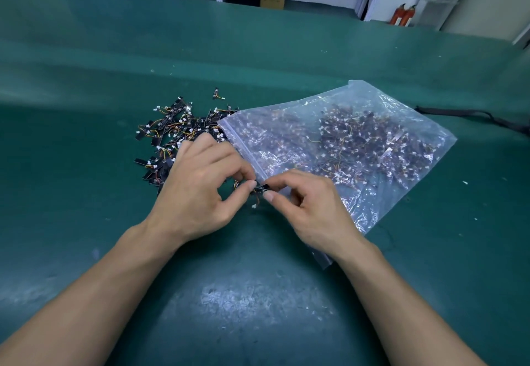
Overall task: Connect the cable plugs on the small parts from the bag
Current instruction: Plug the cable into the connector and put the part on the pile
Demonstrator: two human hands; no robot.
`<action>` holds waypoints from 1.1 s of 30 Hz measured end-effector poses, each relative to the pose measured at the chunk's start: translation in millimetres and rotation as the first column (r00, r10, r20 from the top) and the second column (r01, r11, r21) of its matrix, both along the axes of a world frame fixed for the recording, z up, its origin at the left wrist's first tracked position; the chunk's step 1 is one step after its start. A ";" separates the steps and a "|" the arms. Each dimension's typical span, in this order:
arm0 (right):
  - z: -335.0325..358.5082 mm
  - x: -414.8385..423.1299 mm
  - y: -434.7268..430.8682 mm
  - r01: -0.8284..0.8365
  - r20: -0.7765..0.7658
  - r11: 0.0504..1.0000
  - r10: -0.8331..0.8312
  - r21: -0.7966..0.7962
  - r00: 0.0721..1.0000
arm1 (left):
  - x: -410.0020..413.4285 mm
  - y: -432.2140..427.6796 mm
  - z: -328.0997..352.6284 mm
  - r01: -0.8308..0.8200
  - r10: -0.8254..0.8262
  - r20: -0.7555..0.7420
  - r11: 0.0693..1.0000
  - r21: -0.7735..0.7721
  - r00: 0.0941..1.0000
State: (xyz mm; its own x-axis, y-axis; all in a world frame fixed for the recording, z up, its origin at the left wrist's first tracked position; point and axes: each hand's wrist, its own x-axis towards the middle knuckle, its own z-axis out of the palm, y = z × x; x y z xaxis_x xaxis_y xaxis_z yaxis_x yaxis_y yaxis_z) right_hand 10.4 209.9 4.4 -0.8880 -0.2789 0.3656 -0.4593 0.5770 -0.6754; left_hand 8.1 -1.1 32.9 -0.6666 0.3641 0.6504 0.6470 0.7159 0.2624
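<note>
Head view. Green surface [258, 294], scuffed pale at the near edge, carries every item. Clear zip bag [370, 93] lies flat right of centre with its zip edge toward the left, holding a dense mass of small black strip parts with orange and yellow leads and white plugs. Loose pile of parts [169, 133] of the same kind lies on the surface just beside the zip edge. Left hand [198, 190] and right hand [312, 207] meet in front of the bag, each pinching one end of a single small part [261, 188] between thumb and forefinger. White plug [254, 206] dangles free below it on its lead. Step judged: connecting this part's plug. The next move calls for catching the hanging plug and lining it up squarely with its socket, which is too small to make out.
</note>
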 end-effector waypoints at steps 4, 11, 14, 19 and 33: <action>-1.8 -0.9 -0.2 0.012 0.036 0.994 -0.008 -0.109 0.999 | -0.2 -0.1 -1.7 0.004 -0.004 0.005 1.000 0.023 1.000; -3.9 -0.8 -1.9 0.078 0.149 0.975 -0.047 -0.209 0.988 | -2.1 -3.2 -4.9 -0.023 0.018 0.078 0.998 0.064 0.997; -0.3 0.1 -2.0 0.070 0.165 0.971 -0.032 -0.228 0.986 | -2.7 -4.4 -5.8 -0.052 0.042 0.127 0.996 0.074 0.991; 1.1 1.2 -2.8 0.070 0.145 0.978 -0.041 -0.196 0.989 | -3.4 -5.6 -6.9 -0.120 0.096 0.235 0.989 0.089 0.967; 4.8 2.9 -2.6 0.076 0.141 0.985 -0.054 -0.154 0.989 | -2.5 -1.6 -10.3 -0.017 -0.010 0.351 0.997 0.072 0.936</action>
State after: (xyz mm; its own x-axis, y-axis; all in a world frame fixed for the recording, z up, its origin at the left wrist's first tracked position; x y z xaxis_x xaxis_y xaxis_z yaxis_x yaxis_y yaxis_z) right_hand 13.3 207.3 9.1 -0.9468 -0.1670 0.2752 -0.3219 0.4831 -0.8143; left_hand 5.6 -2.7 22.6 -0.8585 0.3217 0.3994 0.5017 0.6883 0.5240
